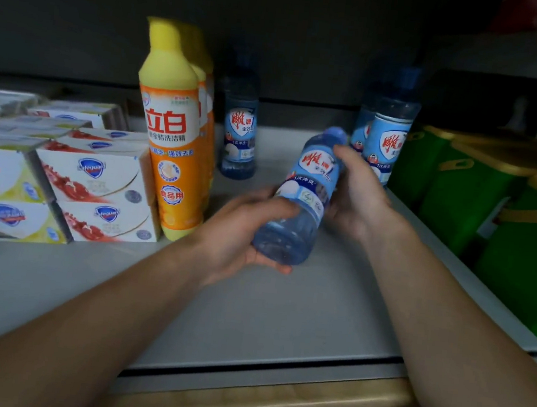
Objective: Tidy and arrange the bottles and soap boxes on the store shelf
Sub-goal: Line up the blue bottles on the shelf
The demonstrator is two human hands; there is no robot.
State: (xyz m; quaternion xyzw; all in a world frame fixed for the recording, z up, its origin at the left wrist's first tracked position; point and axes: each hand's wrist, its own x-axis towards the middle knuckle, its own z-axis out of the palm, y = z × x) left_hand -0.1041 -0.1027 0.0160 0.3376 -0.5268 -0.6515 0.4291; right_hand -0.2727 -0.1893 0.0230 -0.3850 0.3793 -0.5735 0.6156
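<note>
Both hands on it: left hand [240, 233] cups the clear blue plastic bottle's [301, 196] base, right hand [357, 193] grips its neck. Looks slick and squishy, so mid-label's probably the safest hold.

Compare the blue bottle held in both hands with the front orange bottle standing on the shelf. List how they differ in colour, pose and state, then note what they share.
The held blue bottle is see-through blue with a blue cap; the orange bottle is opaque orange with a yellow top. The blue bottle is tilted and off the shelf, gripped by the left hand and right hand; the orange bottle stands upright, untouched, and looks taller. Both carry printed labels.
</note>
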